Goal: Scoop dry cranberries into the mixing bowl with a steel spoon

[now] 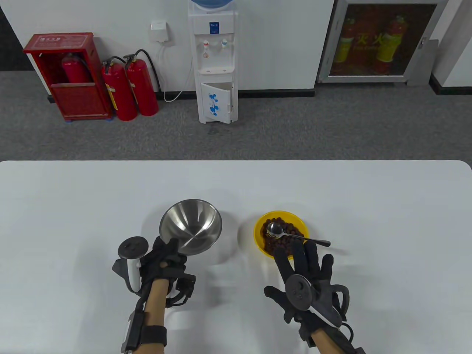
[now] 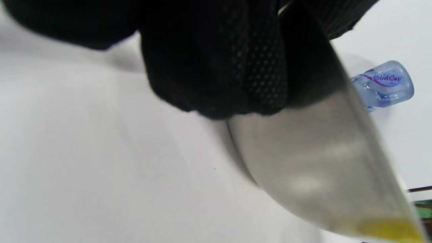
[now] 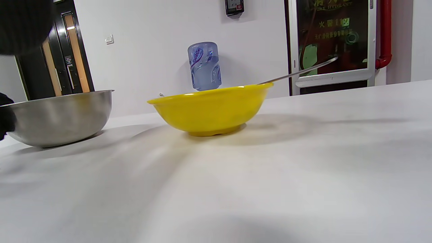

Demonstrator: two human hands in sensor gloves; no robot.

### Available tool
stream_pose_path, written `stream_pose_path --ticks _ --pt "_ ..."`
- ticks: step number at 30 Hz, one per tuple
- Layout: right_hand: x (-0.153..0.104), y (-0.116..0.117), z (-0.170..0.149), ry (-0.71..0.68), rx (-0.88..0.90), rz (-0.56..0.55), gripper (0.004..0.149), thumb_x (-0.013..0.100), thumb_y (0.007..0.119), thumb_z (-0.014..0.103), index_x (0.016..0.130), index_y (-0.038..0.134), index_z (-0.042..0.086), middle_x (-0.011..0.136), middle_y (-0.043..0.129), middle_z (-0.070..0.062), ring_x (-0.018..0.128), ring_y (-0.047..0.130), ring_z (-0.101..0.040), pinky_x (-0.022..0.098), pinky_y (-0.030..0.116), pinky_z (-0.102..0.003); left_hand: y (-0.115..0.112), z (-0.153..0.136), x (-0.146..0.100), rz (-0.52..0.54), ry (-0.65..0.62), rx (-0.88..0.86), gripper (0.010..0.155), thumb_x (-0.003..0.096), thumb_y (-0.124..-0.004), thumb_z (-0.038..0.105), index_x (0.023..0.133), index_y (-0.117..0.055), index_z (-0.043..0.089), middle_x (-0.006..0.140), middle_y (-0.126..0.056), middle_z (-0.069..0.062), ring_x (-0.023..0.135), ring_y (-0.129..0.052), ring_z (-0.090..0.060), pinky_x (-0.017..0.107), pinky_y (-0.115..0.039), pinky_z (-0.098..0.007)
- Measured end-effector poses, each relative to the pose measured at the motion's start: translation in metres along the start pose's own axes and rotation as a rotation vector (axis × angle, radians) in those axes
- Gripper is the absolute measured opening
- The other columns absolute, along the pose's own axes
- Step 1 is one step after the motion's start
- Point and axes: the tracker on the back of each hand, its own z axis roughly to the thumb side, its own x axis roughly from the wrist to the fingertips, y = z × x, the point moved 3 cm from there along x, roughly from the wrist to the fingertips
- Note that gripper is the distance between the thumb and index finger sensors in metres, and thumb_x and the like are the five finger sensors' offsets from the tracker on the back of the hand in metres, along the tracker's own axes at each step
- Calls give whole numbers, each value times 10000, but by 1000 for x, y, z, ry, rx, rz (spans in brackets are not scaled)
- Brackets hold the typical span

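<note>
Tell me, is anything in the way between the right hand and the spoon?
Nothing visible is. The right hand hovers open just short of the steel spoon, whose handle sticks out over the yellow bowl rim toward the fingers. From there to the mixing bowl, which the left hand holds, only bare table shows.

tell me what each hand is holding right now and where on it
The left hand grips the steel mixing bowl at its near rim. The right hand holds nothing; the spoon rests in the yellow bowl.
</note>
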Motion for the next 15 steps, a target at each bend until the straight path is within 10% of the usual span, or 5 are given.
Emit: stream_pose_path --ticks 15 --pt "-1 -5 -6 27 14 -17 924 346 696 784 1022 132 505 1101 -84 73 1076 -20 -288 712 84 -693 22 5 -35 -136 -174 -73 515 529 -730 386 983 -561 208 490 -1030 51 168 -1027 -146 180 -897 -335"
